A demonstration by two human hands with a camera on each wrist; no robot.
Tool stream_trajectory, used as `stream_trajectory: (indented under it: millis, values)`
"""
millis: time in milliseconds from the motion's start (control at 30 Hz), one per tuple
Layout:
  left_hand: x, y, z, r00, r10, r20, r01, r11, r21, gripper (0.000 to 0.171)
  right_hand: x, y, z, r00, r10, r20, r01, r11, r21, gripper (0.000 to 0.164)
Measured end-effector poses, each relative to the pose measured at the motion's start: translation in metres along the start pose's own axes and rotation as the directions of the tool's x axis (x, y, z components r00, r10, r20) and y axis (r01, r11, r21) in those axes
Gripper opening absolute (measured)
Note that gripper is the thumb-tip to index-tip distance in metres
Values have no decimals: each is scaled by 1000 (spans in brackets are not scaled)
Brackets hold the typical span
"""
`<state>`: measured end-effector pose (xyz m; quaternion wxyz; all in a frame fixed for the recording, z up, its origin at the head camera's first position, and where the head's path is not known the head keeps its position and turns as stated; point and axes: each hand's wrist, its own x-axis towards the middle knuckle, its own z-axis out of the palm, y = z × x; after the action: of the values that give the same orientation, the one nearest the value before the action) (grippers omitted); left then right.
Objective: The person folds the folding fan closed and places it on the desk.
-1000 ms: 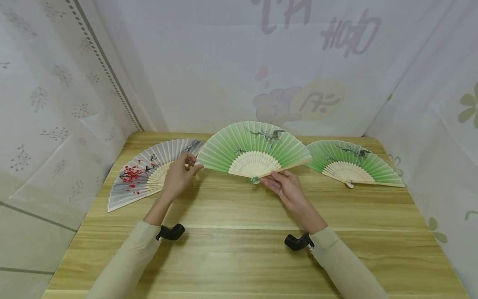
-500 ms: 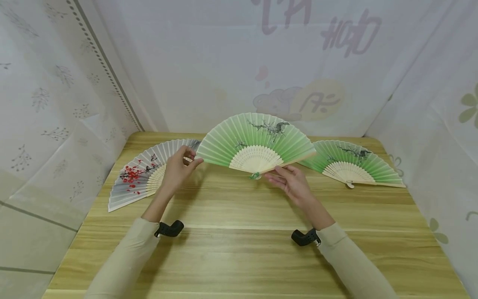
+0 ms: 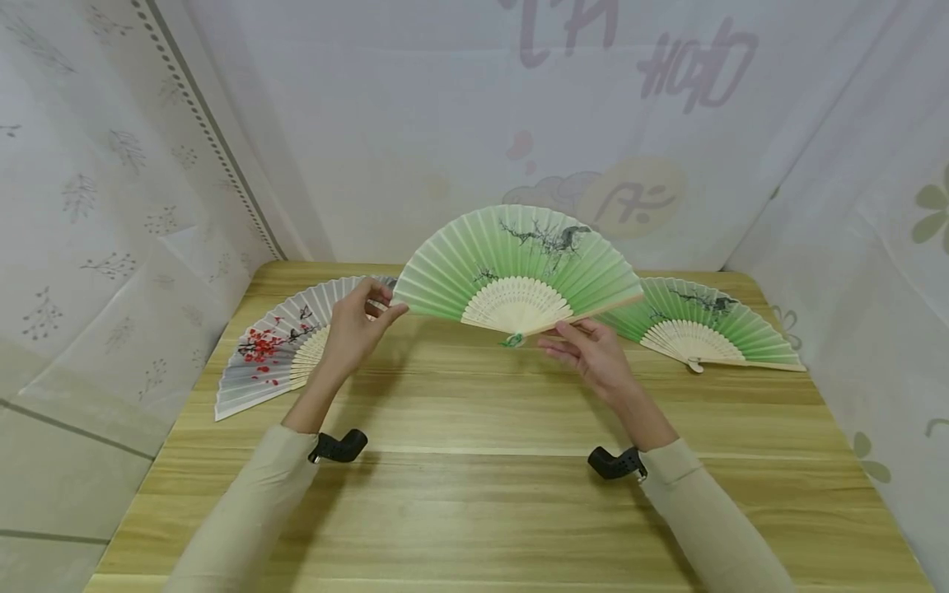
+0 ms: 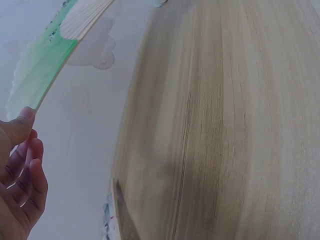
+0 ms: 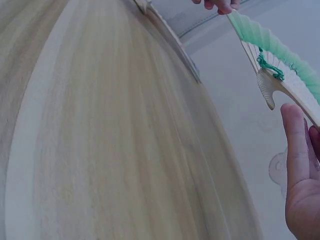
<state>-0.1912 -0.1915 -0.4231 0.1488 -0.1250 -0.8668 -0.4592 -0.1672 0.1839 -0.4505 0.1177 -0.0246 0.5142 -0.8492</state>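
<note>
A spread green folding fan (image 3: 445, 272), with a dark branch print and pale ribs, is held up above the table. My left hand (image 3: 356, 325) pinches its left outer corner between thumb and fingers. At the other side, my right hand (image 3: 596, 358) grips the right guard stick near the pivot. A green cord (image 5: 270, 67) is tied at the pivot, close to the right fingers. Behind the left hand lies a grey-white folding fan (image 3: 263, 362) with red blossoms, partly covered by that hand. Another green folding fan (image 3: 689, 317) lies spread at the right, its left end overlapped by the raised one.
The wooden table (image 3: 474, 511) reaches back to a pale printed curtain (image 3: 385, 148). Side curtains hang at left and right. A black wrist camera mount (image 3: 339, 445) sticks out from the left sleeve, and a similar mount (image 3: 615, 463) from the right.
The held green fan has risen and shifted slightly right. My right hand has moved up and right with it, while the left has moved only a little. The two lying fans stay put.
</note>
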Motion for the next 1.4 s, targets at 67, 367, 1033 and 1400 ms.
stream_trajectory:
  millis: [67, 367, 1033, 1400]
  values:
    - [0, 1, 0, 1000, 6, -1, -6, 1000, -3, 26, 1, -1, -1, 1000, -21, 9, 21, 1000, -20, 9]
    - [6, 7, 3, 999, 32, 6, -32, 999, -6, 25, 3, -5, -4, 991, -124, 58, 135, 960, -245, 24]
    - [18, 15, 4, 998, 55, 20, -55, 998, 23, 24, 8, -11, -3, 985, -161, 61, 172, 888, -427, 26]
    - [23, 21, 0, 996, 62, 63, -65, 997, 53, 24, 9, -15, -3, 989, -134, 66, 149, 867, -476, 25]
